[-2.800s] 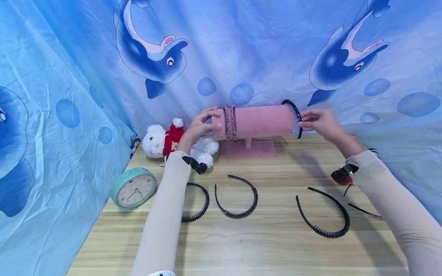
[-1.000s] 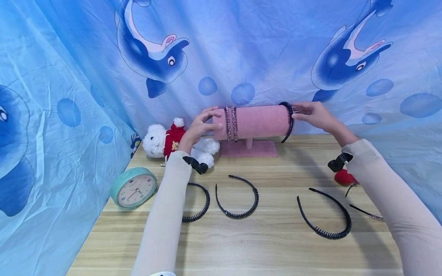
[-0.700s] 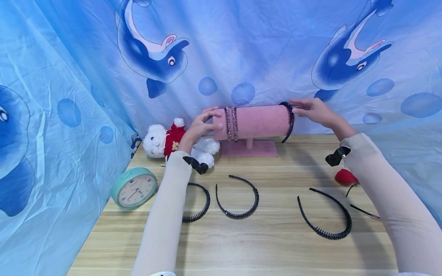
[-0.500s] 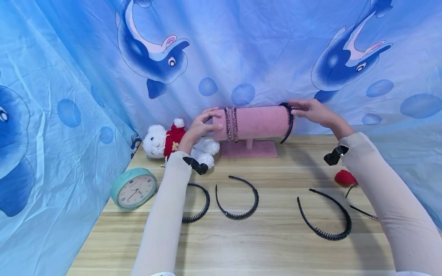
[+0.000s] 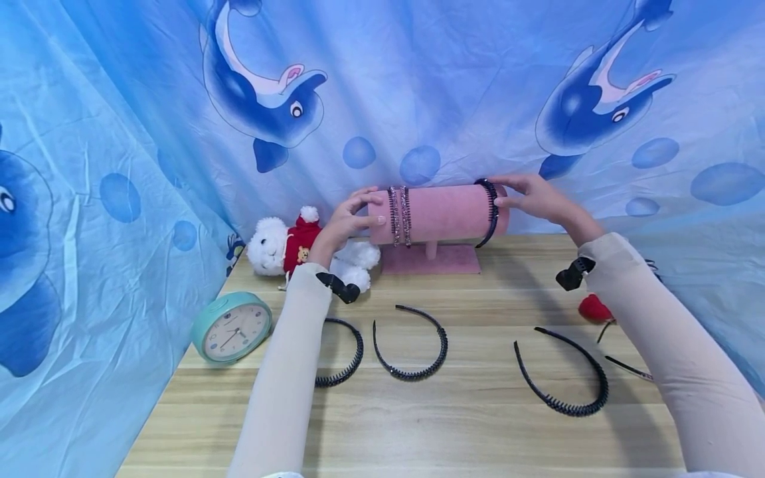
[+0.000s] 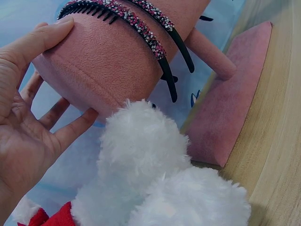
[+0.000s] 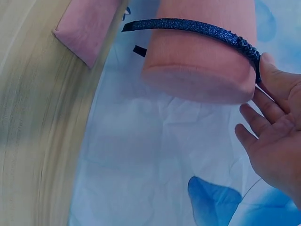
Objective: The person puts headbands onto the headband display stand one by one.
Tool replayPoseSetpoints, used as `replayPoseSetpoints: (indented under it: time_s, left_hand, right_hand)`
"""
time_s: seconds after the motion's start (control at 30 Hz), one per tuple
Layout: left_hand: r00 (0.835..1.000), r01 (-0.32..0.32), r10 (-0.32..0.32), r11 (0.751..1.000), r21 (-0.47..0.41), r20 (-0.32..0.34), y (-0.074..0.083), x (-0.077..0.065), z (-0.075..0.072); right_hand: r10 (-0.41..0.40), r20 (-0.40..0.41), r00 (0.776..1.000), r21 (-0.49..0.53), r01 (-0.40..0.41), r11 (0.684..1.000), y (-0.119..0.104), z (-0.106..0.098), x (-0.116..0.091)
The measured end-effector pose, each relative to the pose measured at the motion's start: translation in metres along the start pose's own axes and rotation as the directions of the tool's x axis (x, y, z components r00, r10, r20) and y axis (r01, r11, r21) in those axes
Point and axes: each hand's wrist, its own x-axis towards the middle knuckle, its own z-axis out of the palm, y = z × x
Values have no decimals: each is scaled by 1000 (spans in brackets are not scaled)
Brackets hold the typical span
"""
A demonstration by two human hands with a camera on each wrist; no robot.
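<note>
Right hand [image 5: 538,196], its fingers loosely extended, touches the dark headband [image 5: 493,216] with thumb and forefinger; that headband sits around the right end of the pink roll [image 5: 445,211], at the far side of the table [image 5: 454,438]. Left hand [image 5: 343,222], fingers spread, rests against the roll's left end, with its thumb on the surface just beside two glittery headbands [image 5: 406,216]. A white toy [image 5: 271,245] lies at far left, beyond a clock [image 5: 237,331].

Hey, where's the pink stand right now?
In the head view, the pink stand is at the back of the table, near the middle, between the left hand and right hand, just right of the teddy.
</note>
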Motion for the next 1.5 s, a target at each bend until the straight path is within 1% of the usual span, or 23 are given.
replayPoseSetpoints:
  time_s: [0.1,0.23,0.33,0.5,0.73,0.83,1.03,1.13,1.27,1.43,1.5]
  left_hand:
    - [1000,4,-4,1000,-6,1,0,0,0]
    - [1000,0,0,1000,-8,0,-1,1,0]
    - [1000,-7,7,1000,-3,-2,-1,1,0]
    - [1000,-9,9,1000,2,1,0,1,0]
    - [1000,7,-7,1000,-14,8,-1,2,-1]
    - [1000,16,-16,1000,-18,14,-1,3,-1]
    - [999,33,-31,999,-34,32,1,4,-3]
    - [999,35,-34,999,-34,35,2,4,-3]
    - [999,34,-34,999,-22,24,3,2,-2]
    - [1000,17,-17,1000,-11,10,2,1,-1]
    - [1000,10,-10,1000,-11,11,2,2,-2]
  right_hand:
    - [-18,-12,1000,-43,17,999,-4,6,3]
    - [-85,-39,996,-113,80,990,-8,15,7]
    - [-120,-54,991,-137,111,984,-13,22,10]
    - [-136,-63,989,-136,127,983,-20,32,14]
    - [-205,-87,975,-116,194,974,-27,43,18]
    - [-207,-95,974,-100,197,975,-30,47,19]
    - [-158,-107,982,-74,150,986,-37,55,20]
    - [-147,-107,983,-73,140,987,-37,58,20]
    - [-148,-111,983,-87,139,986,-38,62,21]
    - [-152,-128,980,-102,139,985,-43,65,22]
    - [-165,-137,977,-106,151,983,-45,67,22]
